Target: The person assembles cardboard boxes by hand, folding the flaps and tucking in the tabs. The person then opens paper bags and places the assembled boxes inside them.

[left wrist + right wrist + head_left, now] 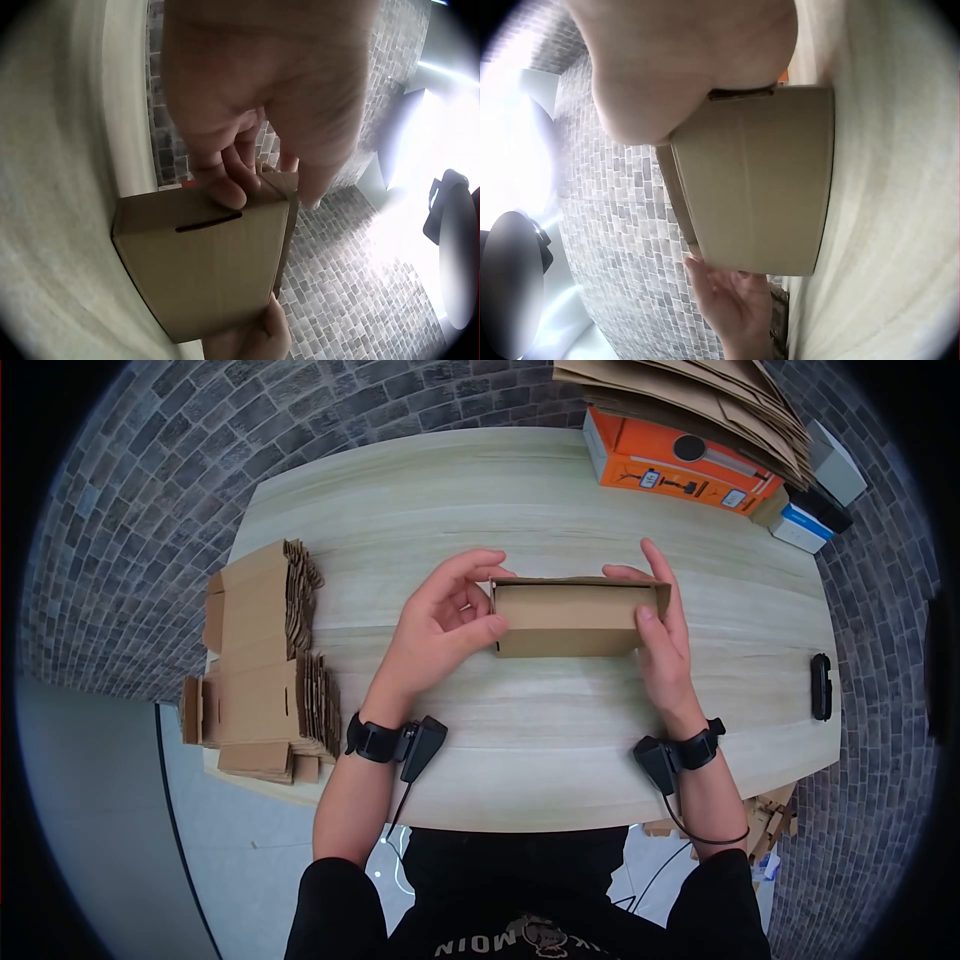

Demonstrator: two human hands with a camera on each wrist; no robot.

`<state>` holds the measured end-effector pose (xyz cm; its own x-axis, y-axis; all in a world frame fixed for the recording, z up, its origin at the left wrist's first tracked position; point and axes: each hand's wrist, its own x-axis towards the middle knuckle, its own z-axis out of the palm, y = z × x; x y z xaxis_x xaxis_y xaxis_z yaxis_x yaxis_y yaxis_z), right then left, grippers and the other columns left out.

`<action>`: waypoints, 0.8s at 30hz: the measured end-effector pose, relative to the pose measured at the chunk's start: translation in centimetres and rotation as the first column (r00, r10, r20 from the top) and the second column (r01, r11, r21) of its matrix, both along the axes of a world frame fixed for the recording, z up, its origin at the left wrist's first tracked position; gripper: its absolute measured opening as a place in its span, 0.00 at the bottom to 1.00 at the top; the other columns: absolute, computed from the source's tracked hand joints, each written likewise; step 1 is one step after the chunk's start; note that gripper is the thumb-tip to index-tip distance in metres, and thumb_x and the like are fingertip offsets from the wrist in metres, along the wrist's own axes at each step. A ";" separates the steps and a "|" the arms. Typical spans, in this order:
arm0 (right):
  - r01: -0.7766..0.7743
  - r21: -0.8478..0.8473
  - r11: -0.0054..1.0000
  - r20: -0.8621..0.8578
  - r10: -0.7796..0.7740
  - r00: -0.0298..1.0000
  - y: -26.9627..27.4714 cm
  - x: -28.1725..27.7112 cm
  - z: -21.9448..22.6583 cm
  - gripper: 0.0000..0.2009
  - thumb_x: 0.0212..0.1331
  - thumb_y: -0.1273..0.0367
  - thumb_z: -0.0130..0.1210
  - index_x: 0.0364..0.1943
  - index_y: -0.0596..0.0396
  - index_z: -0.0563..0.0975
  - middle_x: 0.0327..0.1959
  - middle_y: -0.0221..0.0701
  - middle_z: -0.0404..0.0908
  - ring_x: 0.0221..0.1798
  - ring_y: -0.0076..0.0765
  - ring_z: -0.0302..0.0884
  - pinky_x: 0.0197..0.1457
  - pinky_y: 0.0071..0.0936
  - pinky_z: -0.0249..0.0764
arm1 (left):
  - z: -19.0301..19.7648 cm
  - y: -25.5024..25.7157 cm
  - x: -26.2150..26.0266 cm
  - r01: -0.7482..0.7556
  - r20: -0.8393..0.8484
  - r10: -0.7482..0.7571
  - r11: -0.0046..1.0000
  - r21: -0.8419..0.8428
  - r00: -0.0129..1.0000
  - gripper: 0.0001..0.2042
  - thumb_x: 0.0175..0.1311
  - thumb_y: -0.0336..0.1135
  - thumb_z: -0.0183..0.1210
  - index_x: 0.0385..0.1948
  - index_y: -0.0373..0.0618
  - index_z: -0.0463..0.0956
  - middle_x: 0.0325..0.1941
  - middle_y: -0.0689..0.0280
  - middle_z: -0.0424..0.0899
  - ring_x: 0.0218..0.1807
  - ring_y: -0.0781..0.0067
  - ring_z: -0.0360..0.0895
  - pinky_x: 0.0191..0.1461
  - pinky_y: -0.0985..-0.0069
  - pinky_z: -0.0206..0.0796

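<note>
A small brown cardboard box [565,644] lies lengthwise between my hands over the middle of the table, with its top side open toward me. At its left end my left hand [437,618] grips the corner, thumb at the front and bent fingers behind. My right hand [665,640] holds the other end, with the thumb on the near edge and the fingers along the end wall. The left wrist view shows a narrow slot in the long wall of the box [206,262], close to the left fingertips. In the right wrist view, the right palm partly covers the box [757,187].
Two piles of flattened cardboard boxes [250,705] lie at the table's left edge. An orange box [660,455] with cardboard sheets [690,405] on top stands at the back right, beside a white and blue box [800,528]. A small black object [821,687] lies near the right edge.
</note>
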<state>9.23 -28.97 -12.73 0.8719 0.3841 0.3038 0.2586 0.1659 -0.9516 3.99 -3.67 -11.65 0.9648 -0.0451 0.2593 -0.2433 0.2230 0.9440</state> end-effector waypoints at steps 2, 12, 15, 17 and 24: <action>-0.022 0.025 0.999 -0.027 0.022 0.999 0.0 0.0 0.1 0.31 0.70 0.62 0.43 0.75 0.54 0.51 0.65 0.44 0.68 0.66 0.37 0.65 0.71 0.34 0.58 | -0.2 0.0 -0.1 -0.016 -0.006 0.016 0.997 0.080 1.000 0.18 0.61 0.20 0.60 0.54 0.40 0.76 0.55 0.65 0.76 0.39 0.84 0.69 0.43 0.84 0.69; -0.132 0.221 0.966 -0.082 0.153 0.985 -0.9 0.9 0.2 0.26 0.72 0.59 0.43 0.68 0.61 0.65 0.65 0.44 0.72 0.67 0.38 0.67 0.70 0.35 0.61 | 0.3 0.2 -0.2 -0.075 -0.007 0.080 0.961 0.266 0.997 0.17 0.66 0.27 0.57 0.57 0.42 0.77 0.54 0.69 0.75 0.37 0.85 0.67 0.37 0.86 0.68; -0.114 0.222 0.968 -0.113 0.141 0.984 -1.1 0.8 0.9 0.23 0.72 0.62 0.44 0.64 0.62 0.70 0.63 0.42 0.75 0.67 0.37 0.68 0.69 0.34 0.63 | -0.2 0.4 0.0 -0.072 0.005 0.074 0.962 0.264 0.997 0.16 0.67 0.28 0.56 0.57 0.42 0.77 0.55 0.67 0.75 0.36 0.85 0.68 0.36 0.85 0.70; -0.114 0.163 0.980 -0.085 0.129 0.988 -1.9 1.3 0.8 0.23 0.72 0.61 0.46 0.63 0.63 0.71 0.63 0.43 0.74 0.66 0.38 0.70 0.69 0.35 0.63 | -0.2 0.3 0.0 -0.078 0.001 0.080 0.964 0.255 0.997 0.16 0.68 0.29 0.56 0.57 0.42 0.76 0.55 0.67 0.75 0.36 0.85 0.69 0.36 0.85 0.70; -0.059 -0.064 0.996 0.067 0.063 0.996 -2.8 1.5 1.8 0.18 0.71 0.66 0.47 0.58 0.61 0.77 0.60 0.36 0.79 0.61 0.33 0.75 0.65 0.28 0.68 | -0.2 0.2 0.0 -0.087 0.014 0.086 0.956 0.281 0.996 0.16 0.70 0.31 0.54 0.58 0.40 0.75 0.56 0.65 0.75 0.38 0.84 0.72 0.37 0.83 0.72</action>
<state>10.74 -31.79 -10.95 0.8242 0.4557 0.3362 0.3147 0.1250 -0.9409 3.95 -3.50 -11.88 0.9678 -0.0326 0.2497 -0.2515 -0.0730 0.9651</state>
